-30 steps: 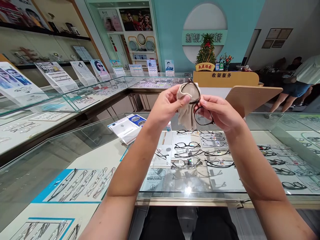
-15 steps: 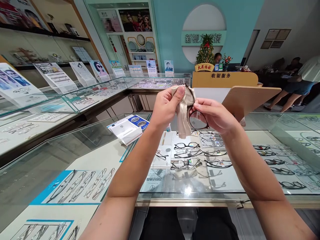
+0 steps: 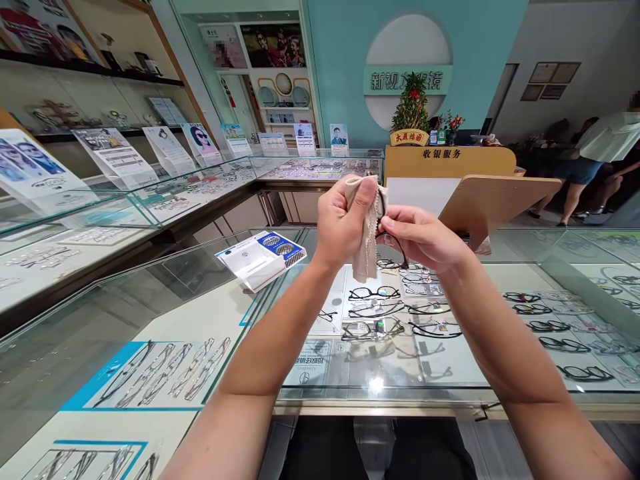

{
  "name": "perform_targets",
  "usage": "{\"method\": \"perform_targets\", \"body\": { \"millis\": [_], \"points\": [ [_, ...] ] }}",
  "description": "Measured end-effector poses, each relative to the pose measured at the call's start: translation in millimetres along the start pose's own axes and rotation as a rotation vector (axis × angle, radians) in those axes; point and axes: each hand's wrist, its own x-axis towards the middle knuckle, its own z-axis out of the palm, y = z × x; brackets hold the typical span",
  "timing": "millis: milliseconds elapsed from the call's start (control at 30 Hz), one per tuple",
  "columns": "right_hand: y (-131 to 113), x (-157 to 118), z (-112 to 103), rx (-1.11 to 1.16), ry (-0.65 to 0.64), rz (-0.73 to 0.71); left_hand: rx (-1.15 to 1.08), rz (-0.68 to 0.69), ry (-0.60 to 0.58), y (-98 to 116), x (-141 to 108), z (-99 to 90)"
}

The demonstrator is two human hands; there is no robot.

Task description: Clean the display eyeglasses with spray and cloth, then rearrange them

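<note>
My left hand [image 3: 345,217] pinches a beige cleaning cloth [image 3: 366,257] with a zigzag edge, folded over one lens of a pair of dark-rimmed eyeglasses [image 3: 401,253]. The thumb presses on the cloth, whose loose end hangs down. My right hand [image 3: 425,233] is closed on the eyeglasses near the middle of the frame, with the fingertips close to the cloth. One rim shows below the right fingers, seen nearly edge-on; the other is mostly hidden by the cloth. Both hands are held up above the glass display case [image 3: 380,393].
Rows of eyeglasses [image 3: 375,293] lie inside the case under my arms. A white and blue leaflet [image 3: 263,260] rests on the glass to the left. Beyond are a wooden stand [image 3: 500,193] and a cashier counter [image 3: 450,160]. A person [image 3: 595,160] stands at the far right.
The eyeglasses have turned, so the uncovered lens now shows nearly edge-on instead of facing me. My left hand has rolled slightly with the cloth, its thumb more upright.
</note>
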Motion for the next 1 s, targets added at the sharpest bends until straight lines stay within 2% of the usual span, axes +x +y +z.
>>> {"method": "perform_targets", "body": {
  "millis": [200, 367, 467, 533, 633, 767, 833, 900, 1000],
  "points": [
    [-7.9, -4.2, -10.7, -0.018, 0.029, -0.038, -0.145, -0.120, -0.080, -0.4, 9.6, -5.3],
    [-18.3, -11.3, -23.2, -0.060, 0.076, -0.069, -0.189, -0.032, -0.012, 4.7, 25.8, -21.5],
    [-21.7, -13.8, -22.7, -0.060, 0.065, -0.080, -0.221, 0.004, 0.002, 6.5, 25.1, -27.0],
    [-22.9, -14.6, -20.2, -0.068, 0.059, -0.087, -0.123, 0.083, 0.050, 6.0, 19.5, -26.4],
    [-25.7, -16.1, -16.4, -0.128, 0.076, -0.099, 0.223, 0.344, 0.122, 4.0, 12.3, -23.1],
    [-33.5, -21.0, -13.6, -0.211, 0.091, -0.093, 0.561, 0.718, 0.021, 6.8, 14.9, -23.8],
    [-37.9, -24.4, -12.8, -0.250, 0.082, -0.078, 0.681, 0.787, -0.040, 11.2, 17.5, -26.0],
    [-41.3, -27.6, -12.4, -0.285, 0.075, -0.073, 0.773, 0.790, -0.116, 16.1, 18.0, -28.2],
    [-43.4, -30.7, -12.4, -0.317, 0.081, -0.089, 0.792, 0.798, -0.189, 21.9, 15.3, -30.2]
  ]
}}
